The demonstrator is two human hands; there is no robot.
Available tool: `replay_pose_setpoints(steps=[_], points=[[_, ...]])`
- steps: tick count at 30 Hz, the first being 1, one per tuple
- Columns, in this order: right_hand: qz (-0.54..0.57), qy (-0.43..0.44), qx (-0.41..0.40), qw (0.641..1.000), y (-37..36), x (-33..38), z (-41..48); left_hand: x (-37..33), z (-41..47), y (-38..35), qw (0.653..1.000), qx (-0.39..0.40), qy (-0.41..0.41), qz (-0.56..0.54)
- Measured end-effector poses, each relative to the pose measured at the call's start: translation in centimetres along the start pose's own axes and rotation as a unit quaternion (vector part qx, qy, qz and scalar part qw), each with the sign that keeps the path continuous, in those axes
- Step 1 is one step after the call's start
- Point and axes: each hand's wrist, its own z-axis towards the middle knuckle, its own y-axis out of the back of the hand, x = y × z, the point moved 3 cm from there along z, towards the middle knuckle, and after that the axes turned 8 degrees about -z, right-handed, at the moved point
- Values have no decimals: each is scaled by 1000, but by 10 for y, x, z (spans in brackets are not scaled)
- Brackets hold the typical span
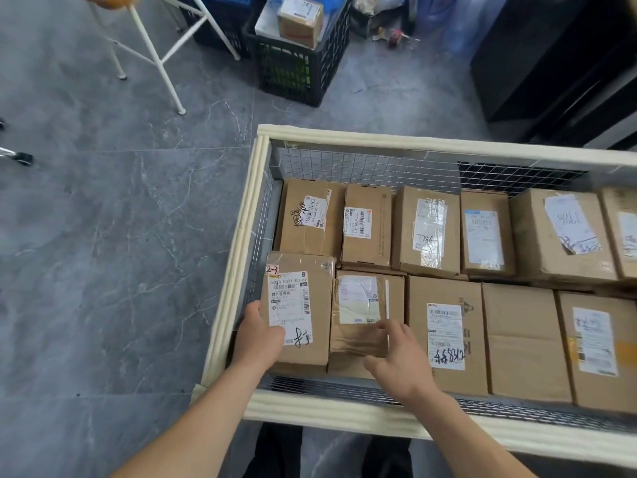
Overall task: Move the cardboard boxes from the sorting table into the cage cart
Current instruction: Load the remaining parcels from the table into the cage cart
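Note:
A wire cage cart [262, 188] with cream foam-padded rims holds several cardboard boxes in two rows. In its near left corner lies a box with a pink "2-3" tag [296, 305]. My left hand [256, 334] rests on that box's near left side, thumb along its edge. Beside it sits a crumpled box with a white label [362, 305]. My right hand [401, 360] hovers over this box's near right corner, fingers loosely spread and holding nothing.
A black plastic crate [296, 67] with a small carton [300, 20] on top stands on the grey floor beyond the cart. White stool legs [155, 56] are at the far left. Dark cabinets [558, 56] fill the far right.

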Motion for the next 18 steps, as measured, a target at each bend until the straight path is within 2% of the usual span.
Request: replay_pose_setpoints(steps=[8, 13, 18], points=[[-15, 10, 16, 1000, 19, 0, -16, -9, -17, 2, 994, -1, -42, 105], [-11, 15, -44, 999, 63, 3, -43, -48, -71, -3, 977, 14, -99, 188], [-24, 15, -143, 989, 127, 8, -85, -122, -128, -15, 934, 63, -229, 267]])
